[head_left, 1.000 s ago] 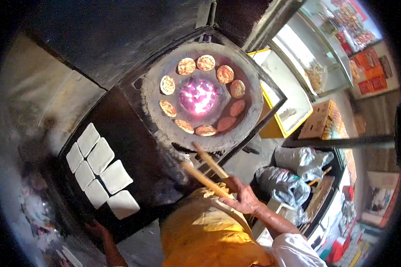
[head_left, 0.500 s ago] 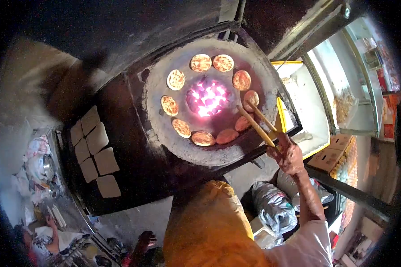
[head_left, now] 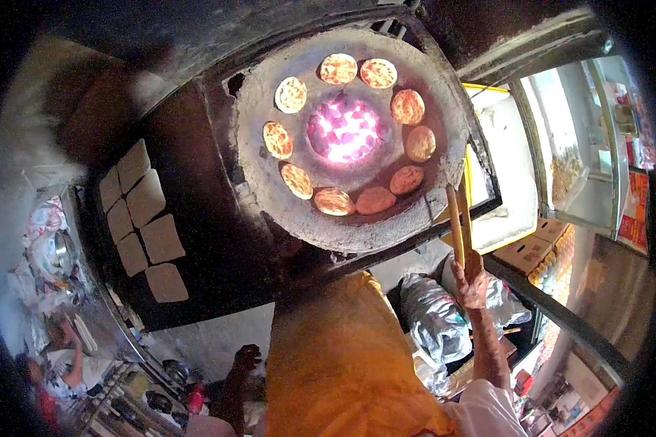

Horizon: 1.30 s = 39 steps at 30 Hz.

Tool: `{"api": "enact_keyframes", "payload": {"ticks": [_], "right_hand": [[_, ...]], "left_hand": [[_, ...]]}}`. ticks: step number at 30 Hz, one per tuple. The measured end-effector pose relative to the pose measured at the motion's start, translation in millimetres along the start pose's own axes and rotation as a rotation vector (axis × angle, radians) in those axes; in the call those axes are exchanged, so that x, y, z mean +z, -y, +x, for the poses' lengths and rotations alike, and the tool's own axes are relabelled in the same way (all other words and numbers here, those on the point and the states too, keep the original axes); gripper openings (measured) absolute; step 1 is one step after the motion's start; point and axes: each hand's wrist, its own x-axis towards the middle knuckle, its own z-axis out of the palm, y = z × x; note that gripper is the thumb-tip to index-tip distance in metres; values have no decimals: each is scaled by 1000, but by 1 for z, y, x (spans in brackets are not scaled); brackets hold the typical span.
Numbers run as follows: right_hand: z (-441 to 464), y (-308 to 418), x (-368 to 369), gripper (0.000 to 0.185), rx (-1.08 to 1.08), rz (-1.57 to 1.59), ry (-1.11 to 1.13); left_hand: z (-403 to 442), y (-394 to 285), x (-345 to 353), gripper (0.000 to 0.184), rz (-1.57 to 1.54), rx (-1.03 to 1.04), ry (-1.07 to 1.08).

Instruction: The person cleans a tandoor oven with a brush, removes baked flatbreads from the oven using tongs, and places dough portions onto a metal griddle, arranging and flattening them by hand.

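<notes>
My right hand (head_left: 471, 282) is closed round the handle end of long wooden tongs (head_left: 456, 226). The tongs' tips are at the lower right rim of a round clay oven (head_left: 310, 234), with no bread between them. Browned round flatbreads (head_left: 334, 202), several of them, form a ring inside the oven around glowing coals (head_left: 345, 130). My left hand (head_left: 248, 357) hangs in shadow at the left of my yellow apron (head_left: 335, 357), loosely curled with its fingers somewhat apart. It appears to hold nothing.
Pale square dough pieces (head_left: 164, 240) lie on the dark counter left of the oven. A yellow-edged white bin (head_left: 514, 175) stands at the right. Silvery bags (head_left: 434, 313) sit below my right arm. Another person's arm (head_left: 73, 357) reaches over a worktable at the lower left.
My right hand has drawn the tongs back from the breads toward the oven's lower right rim. My left hand has risen slightly. The view has shifted a little.
</notes>
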Motion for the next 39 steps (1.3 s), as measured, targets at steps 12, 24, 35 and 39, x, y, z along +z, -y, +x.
{"api": "enact_keyframes", "payload": {"ticks": [12, 24, 35, 39], "right_hand": [[59, 50, -16, 52, -138, -89, 23], [191, 135, -29, 56, -320, -294, -3], [90, 31, -31, 66, 235, 70, -201], [39, 38, -11, 56, 215, 153, -176]], "left_hand": [[9, -11, -18, 28, -96, 116, 24], [23, 8, -47, 28, 314, 638, -428], [-47, -311, -157, 34, 391, 798, -1167], [-39, -387, -171, 37, 352, 726, -1039]]}}
